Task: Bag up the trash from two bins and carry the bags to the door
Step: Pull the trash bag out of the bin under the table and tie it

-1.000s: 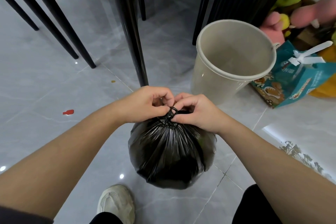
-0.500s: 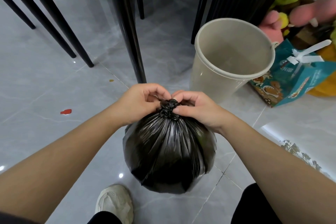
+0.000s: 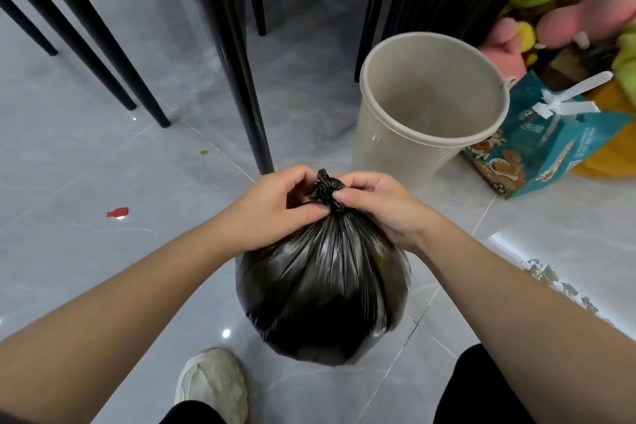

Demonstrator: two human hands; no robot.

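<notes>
A full black trash bag (image 3: 323, 293) stands on the grey tiled floor in front of me, its neck gathered into a knot (image 3: 325, 188) at the top. My left hand (image 3: 272, 206) pinches the neck from the left. From the right, my right hand (image 3: 375, 203) pinches the knot between thumb and fingers. Behind the bag to the right stands a beige bin (image 3: 426, 110), with no liner and nothing visible inside.
Black chair legs (image 3: 241, 79) and a cream seat rise just behind my hands. A teal printed bag (image 3: 547, 144) and plush toys (image 3: 585, 17) lie right of the bin. A red scrap (image 3: 117, 212) lies on the floor at left. My shoe (image 3: 210, 385) is below the bag.
The bunched top of the bag has been pulled up into a tighter knot that now sticks out above my fingers. Both hands stayed pinched at the neck.
</notes>
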